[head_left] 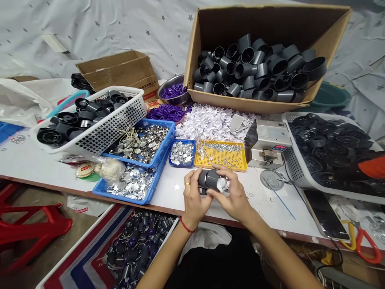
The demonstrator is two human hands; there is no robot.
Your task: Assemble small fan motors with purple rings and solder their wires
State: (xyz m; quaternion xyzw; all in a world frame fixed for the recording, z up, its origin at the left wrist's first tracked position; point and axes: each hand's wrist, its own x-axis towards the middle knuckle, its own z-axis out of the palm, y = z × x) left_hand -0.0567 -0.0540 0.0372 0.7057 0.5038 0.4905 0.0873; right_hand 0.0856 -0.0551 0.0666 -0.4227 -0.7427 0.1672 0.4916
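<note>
Near the front edge of the table, my left hand (194, 198) and my right hand (236, 198) are both closed around a dark grey plastic housing (212, 179). It is tubular and held roughly sideways. My left fingers and thumb grip its left end, and my right thumb presses its lower side. White pieces (221, 184) show at its right end, partly hidden by my right fingers; I cannot tell whether they are inside it. Just beyond my hands lies a yellow tray (207, 163) of small metal parts, beside a small blue tray (182, 153) of flat metal pieces.
A cardboard box (192, 76) of grey housings stands behind a heap of white pieces (207, 120). White baskets (117, 124) of black parts flank the table. At right are a metal device (267, 140), a phone (326, 214) and scissors (365, 245). Blue trays (159, 176) sit left.
</note>
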